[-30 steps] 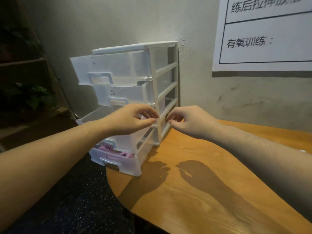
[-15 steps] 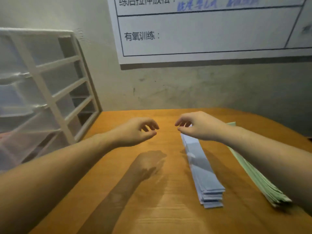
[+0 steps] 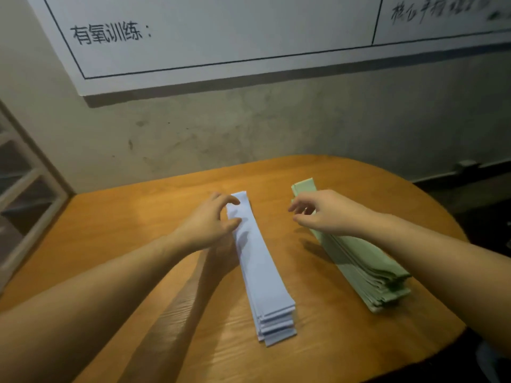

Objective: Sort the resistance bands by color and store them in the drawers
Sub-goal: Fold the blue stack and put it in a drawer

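Presently on the wooden counter [image 3: 116,222]: two stacks of flat folded resistance bands, lying side by side but apart, each running lengthwise away from the viewer.

Item 1: blue stack [image 3: 262,275], centre of the counter, several layers deep, near end slightly fanned. The left hand [image 3: 206,226] is at its far end; the fingers [image 3: 228,199] curve over the stack's top and the thumb meets its left edge, in a wide, loosely curled claw. Whether it actually grips the bands, I cannot tell.

Item 2: green stack [image 3: 356,261], right of the blue one, angled a little outward, its near end thick and uneven. The right hand [image 3: 327,214] hangs above its far part, fingers [image 3: 297,207] loosely curled and spread, holding nothing; contact with the stack cannot be told.

Item 3: drawer unit [image 3: 25,189], white frame, at the far left edge of view, standing on the counter against the wall; only part of its side shows, blurred.

Item 4: white wall chart [image 3: 221,31] with black ruled lines and printed Chinese characters, mounted on the grey wall above the counter.
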Demonstrator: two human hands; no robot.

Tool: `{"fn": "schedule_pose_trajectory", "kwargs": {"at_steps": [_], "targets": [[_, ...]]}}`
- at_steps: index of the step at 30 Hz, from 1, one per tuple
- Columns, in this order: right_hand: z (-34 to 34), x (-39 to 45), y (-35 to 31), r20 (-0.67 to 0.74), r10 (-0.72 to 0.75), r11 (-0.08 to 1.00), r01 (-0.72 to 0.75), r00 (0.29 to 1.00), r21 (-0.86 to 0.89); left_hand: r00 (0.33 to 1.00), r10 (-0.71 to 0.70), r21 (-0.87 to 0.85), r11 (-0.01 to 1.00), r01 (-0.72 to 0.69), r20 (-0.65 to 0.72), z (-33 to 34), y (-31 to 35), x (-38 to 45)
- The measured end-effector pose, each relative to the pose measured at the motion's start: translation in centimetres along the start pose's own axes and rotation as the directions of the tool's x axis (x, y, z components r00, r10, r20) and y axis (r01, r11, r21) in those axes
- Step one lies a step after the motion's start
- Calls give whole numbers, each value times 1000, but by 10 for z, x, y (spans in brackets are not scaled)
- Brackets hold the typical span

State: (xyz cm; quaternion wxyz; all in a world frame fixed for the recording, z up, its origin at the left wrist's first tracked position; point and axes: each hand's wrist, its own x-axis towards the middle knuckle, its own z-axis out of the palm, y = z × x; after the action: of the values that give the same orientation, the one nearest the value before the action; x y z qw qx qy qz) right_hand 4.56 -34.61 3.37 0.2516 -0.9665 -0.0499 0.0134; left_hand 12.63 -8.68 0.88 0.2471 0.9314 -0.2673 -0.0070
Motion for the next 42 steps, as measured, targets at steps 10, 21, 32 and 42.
{"fn": "schedule_pose_trajectory", "kwargs": {"at_steps": [10, 21, 32, 42], "targets": [[65, 68, -24, -29, 222, 908, -195, 975, 370, 934, -338, -205, 912, 355, 113, 7, -36, 61], [126, 68, -16, -185, 171, 923, -91, 968, 374, 875, -328, -136, 908, 396, 356, 7, -29, 100], [124, 62, -20, -190, 81, 910, 5, 979, 414, 733, -306, -73, 897, 435, 608, -18, -13, 112], [121, 60, -21, -189, 98, 899, -6, 977, 437, 887, -6, -202, 973, 112, 462, -34, -14, 81]]}}
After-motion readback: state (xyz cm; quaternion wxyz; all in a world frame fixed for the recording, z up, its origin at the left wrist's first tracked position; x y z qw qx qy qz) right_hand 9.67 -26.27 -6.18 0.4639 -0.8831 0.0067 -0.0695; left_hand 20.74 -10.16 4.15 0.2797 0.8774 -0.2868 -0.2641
